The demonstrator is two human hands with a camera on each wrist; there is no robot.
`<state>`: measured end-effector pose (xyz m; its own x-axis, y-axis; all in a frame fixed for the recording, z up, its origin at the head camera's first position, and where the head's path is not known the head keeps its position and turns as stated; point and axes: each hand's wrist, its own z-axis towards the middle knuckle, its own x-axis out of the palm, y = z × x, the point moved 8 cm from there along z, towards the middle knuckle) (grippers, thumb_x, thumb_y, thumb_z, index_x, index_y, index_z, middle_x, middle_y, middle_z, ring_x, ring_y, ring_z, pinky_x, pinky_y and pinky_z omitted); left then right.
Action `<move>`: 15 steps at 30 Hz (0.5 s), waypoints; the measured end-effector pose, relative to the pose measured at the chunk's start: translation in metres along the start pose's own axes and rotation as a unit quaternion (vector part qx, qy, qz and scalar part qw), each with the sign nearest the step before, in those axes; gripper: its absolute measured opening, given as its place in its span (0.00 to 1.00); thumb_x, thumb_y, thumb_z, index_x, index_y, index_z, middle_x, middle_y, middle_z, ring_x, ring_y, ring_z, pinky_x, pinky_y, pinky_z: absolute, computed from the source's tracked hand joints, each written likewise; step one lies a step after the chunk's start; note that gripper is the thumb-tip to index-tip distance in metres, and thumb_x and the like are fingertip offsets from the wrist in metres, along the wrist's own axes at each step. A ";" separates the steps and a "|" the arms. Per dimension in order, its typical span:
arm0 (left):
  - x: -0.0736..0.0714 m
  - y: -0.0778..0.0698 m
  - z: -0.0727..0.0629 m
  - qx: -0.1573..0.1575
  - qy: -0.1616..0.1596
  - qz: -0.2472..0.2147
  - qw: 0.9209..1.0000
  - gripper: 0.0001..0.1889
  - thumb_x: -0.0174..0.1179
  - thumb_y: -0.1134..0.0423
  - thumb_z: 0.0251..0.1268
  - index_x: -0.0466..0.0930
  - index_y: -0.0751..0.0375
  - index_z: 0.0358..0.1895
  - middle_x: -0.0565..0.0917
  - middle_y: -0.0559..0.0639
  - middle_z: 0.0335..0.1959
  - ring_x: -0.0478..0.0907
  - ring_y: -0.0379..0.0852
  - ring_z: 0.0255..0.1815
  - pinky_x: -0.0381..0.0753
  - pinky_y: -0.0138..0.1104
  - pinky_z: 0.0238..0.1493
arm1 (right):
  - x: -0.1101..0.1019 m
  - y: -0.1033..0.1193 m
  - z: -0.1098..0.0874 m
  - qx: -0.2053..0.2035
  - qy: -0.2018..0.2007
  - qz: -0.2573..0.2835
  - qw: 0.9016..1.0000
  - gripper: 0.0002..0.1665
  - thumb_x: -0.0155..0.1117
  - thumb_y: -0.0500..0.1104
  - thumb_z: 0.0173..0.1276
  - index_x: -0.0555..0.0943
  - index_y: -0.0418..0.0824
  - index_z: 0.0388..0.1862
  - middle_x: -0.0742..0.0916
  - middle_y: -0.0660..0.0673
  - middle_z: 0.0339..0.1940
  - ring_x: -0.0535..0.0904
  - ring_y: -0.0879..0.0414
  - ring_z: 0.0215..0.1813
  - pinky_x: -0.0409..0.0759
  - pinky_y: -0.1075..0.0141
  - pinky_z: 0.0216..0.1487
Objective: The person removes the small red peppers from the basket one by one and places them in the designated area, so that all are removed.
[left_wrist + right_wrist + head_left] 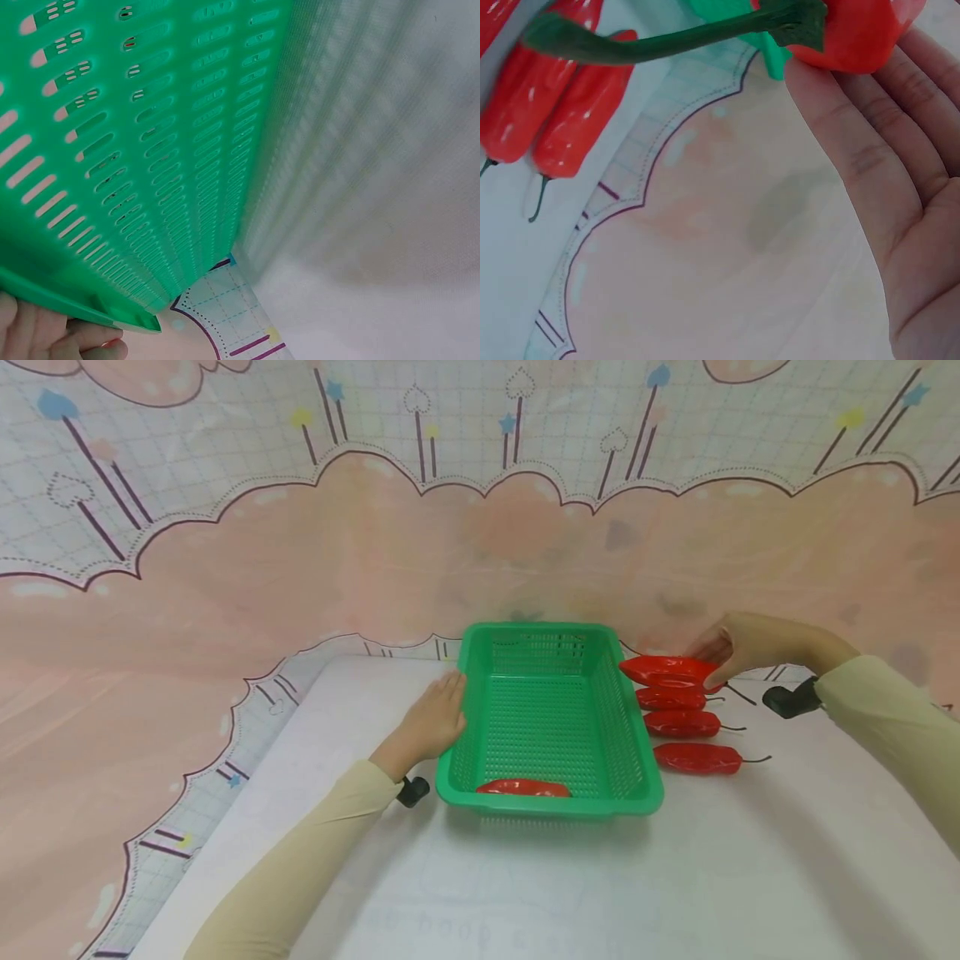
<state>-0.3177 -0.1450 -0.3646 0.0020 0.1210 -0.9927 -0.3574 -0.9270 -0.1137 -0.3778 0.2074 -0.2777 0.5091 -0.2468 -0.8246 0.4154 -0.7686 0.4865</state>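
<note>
My right hand [738,647] holds a red chili pepper [652,670] near its stem end, beside the far right side of a green plastic basket [547,803]. Up close in the right wrist view, the held pepper's thick green stem [667,46] points away from the fingers. My left hand [435,718] rests on the basket's left rim, fingers fairly straight; in the left wrist view its fingers [52,337] touch the rim. Another red chili pepper [525,787] lies inside the basket along the near wall, partly hidden by the rim.
Three red chili peppers lie in a column right of the basket: a far one [671,698], a middle one [682,724] and a near one [697,759], stems to the right. Underneath is a white table [525,893]. A patterned pink cloth [300,577] hangs behind.
</note>
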 end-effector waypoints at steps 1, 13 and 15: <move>0.000 0.000 0.000 0.000 0.000 0.001 1.000 0.32 0.35 0.62 0.67 0.45 0.77 0.71 0.51 0.70 0.73 0.45 0.61 0.76 0.48 0.47 0.77 | 0.001 -0.002 -0.001 0.001 -0.002 -0.001 1.000 0.34 0.73 0.44 0.53 0.76 0.30 0.57 0.87 0.39 0.46 0.85 0.48 0.47 0.85 0.60 0.47; 0.000 0.000 0.001 0.004 -0.002 0.001 1.000 0.32 0.34 0.62 0.67 0.45 0.77 0.71 0.51 0.70 0.73 0.45 0.61 0.76 0.48 0.47 0.77 | 0.016 -0.021 -0.019 0.020 -0.006 0.010 1.000 0.35 0.74 0.45 0.51 0.77 0.29 0.56 0.87 0.38 0.45 0.85 0.48 0.46 0.85 0.60 0.45; 0.001 0.000 0.001 0.004 -0.002 0.003 1.000 0.32 0.34 0.62 0.67 0.45 0.77 0.71 0.51 0.70 0.73 0.45 0.61 0.76 0.48 0.47 0.77 | 0.018 -0.025 -0.021 0.022 -0.006 0.010 1.000 0.35 0.74 0.45 0.50 0.77 0.29 0.55 0.88 0.38 0.45 0.86 0.48 0.45 0.86 0.61 0.44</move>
<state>-0.3188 -0.1444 -0.3654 -0.0041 0.1170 -0.9931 -0.3656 -0.9245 -0.1074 -0.3628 0.2343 -0.2985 0.5069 -0.2694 -0.8188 0.3718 -0.7886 0.4897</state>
